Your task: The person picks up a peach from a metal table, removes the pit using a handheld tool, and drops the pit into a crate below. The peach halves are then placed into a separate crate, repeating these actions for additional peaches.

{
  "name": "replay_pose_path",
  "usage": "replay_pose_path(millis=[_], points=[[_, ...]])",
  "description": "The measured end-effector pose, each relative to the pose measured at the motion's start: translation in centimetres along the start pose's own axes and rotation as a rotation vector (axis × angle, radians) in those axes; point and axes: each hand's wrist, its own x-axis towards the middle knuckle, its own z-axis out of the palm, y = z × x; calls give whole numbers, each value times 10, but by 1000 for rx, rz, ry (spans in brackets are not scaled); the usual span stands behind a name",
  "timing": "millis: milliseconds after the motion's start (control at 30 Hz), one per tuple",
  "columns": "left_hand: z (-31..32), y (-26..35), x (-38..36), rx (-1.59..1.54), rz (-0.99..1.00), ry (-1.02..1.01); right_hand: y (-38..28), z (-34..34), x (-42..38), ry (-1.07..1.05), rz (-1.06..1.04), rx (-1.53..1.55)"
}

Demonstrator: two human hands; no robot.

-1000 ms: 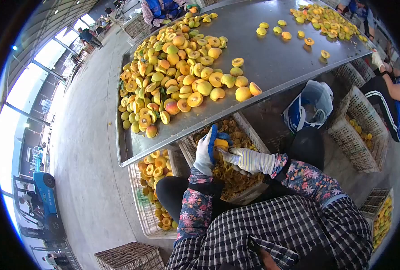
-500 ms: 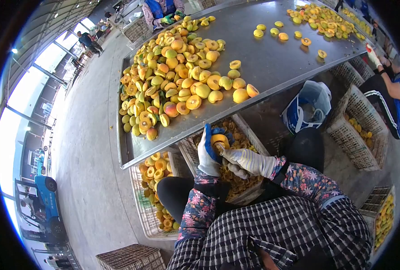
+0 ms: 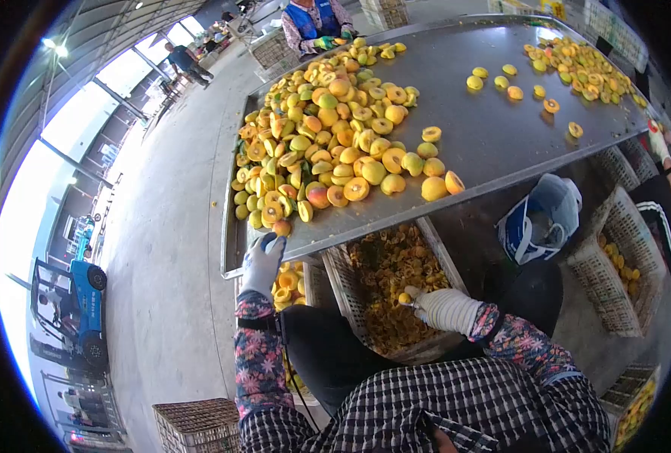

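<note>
My left hand, in a white glove with blue fingertips, is at the near left edge of the metal table. Its fingertips are apart, right by a yellow-orange peach on the near side of the peach pile; many of these are halves. My right hand, in a whitish knit glove, is closed over the crate of brown-yellow scraps. From its fingers pokes a small greyish tool tip, mostly hidden by the glove, with a round yellow-orange piece at it.
Under the table's left corner stands a crate of peach halves. A blue-and-white bucket and another crate are to the right. Across the table a person in a blue vest handles fruit. A blue forklift is far left.
My left hand has left the peach half it held against my right hand and moved left to the table edge. My right hand has shifted slightly right and down; the view has tilted.
</note>
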Motion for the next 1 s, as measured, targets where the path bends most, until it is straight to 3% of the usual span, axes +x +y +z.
replay_pose_path(millis=[33, 133, 167, 233, 267, 300, 333, 367, 500, 600, 633, 733, 833, 867, 900, 933, 1000], points=[[2, 13, 10, 126, 51, 36, -1, -1, 3, 2, -5, -2], [34, 60, 39, 96, 94, -78, -3, -5, 6, 12, -33, 46], [61, 52, 59, 104, 213, -60, -3, -8, 7, 19, -49, 61], [72, 118, 58, 119, 144, -233, -1, -9, 3, 64, -62, 67], [111, 102, 84, 199, 201, -259, 2, -9, 3, 83, -84, 53], [153, 73, 112, 378, 537, -210, 3, -10, 5, 81, -79, 47], [132, 126, 101, 236, 181, -390, 3, -11, 7, 67, -59, 28], [161, 117, 105, 177, 159, -251, 4, -11, 7, 49, -30, 14], [163, 137, 103, 383, 82, -268, 13, -13, 12, 47, -48, 20], [161, 134, 94, 524, 153, -265, 10, -16, 13, -26, -17, 16], [160, 132, 90, 464, 156, -268, 9, -17, 13, -60, -5, 25], [153, 125, 71, 171, 168, -273, 14, -6, 12, 99, -90, 45], [154, 104, 55, -83, 108, -146, 13, -2, 21, 113, 21, -3], [183, 73, 66, -370, 170, 37, 3, -14, 14, 124, 63, 23], [169, 86, 52, -925, -112, -21, -3, -19, 6, 286, -34, 127], [175, 62, 58, -1320, -115, -183, -8, -20, -2, 447, -121, 232], [135, 87, 7, -1772, -283, -209, -20, -25, -3, 649, -264, 383]])
